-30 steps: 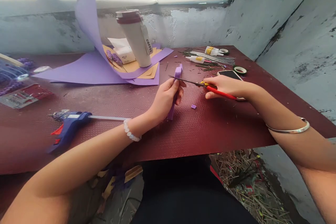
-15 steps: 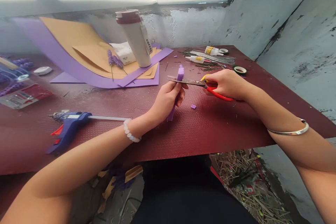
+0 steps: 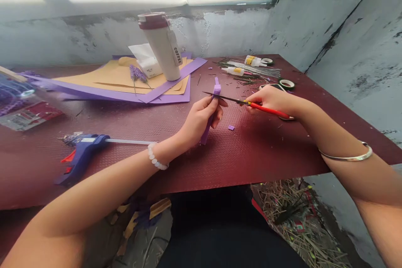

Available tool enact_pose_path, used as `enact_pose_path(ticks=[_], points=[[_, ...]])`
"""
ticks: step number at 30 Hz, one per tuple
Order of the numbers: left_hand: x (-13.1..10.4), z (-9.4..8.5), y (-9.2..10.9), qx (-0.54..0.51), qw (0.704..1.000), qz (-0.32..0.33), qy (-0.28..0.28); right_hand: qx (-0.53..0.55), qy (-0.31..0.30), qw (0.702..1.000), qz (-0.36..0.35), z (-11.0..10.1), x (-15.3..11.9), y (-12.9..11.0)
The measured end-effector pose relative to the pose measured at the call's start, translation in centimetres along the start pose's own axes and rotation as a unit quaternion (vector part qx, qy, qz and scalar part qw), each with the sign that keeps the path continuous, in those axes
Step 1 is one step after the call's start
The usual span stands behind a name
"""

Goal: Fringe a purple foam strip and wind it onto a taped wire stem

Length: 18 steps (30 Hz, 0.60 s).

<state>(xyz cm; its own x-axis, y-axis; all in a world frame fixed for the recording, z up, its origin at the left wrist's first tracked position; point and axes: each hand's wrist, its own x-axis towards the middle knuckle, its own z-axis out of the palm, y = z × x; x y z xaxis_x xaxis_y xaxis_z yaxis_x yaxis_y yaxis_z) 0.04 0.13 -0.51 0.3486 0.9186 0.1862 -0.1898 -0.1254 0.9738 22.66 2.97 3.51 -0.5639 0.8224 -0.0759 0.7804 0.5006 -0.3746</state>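
My left hand pinches a purple paper strip, whose folded or fringed top end sticks up above the fingers. My right hand is wrapped round the red and yellow handles of a pair of scissors. Their dark blades lie across the strip just above my left thumb, and look nearly closed. A small purple scrap rests on the table below the blades. Whether the blades are cutting into the strip I cannot tell.
Left of my forearm lies a blue glue gun. A coffee tumbler and tissue pack stand on brown and purple sheets. Wires, glue bottles and green tape lie at the back right.
The scissor blades have come together and the handles have turned edge-on. The curled-up sheets at the left have dropped flatter. My left hand has barely moved.
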Motion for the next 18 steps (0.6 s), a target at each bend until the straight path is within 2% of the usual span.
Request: enact_pose_path(ticks=[5,10,15,18], points=[[-0.16,0.06,0.17,-0.011,1.0,0.013,-0.019,0.058,-0.074,0.995,0.035,-0.31,-0.16,-0.21],[0.0,0.09,0.06,0.005,1.0,-0.007,0.019,0.035,-0.05,0.998,0.013,-0.13,0.06,-0.05],[0.15,-0.01,0.14,0.016,0.997,0.021,0.07,-0.011,-0.037,0.998,0.042,0.13,0.41,0.2],[0.12,0.04,0.23,0.026,0.997,0.016,0.07,-0.045,0.004,0.998,0.033,0.32,0.61,0.39]])
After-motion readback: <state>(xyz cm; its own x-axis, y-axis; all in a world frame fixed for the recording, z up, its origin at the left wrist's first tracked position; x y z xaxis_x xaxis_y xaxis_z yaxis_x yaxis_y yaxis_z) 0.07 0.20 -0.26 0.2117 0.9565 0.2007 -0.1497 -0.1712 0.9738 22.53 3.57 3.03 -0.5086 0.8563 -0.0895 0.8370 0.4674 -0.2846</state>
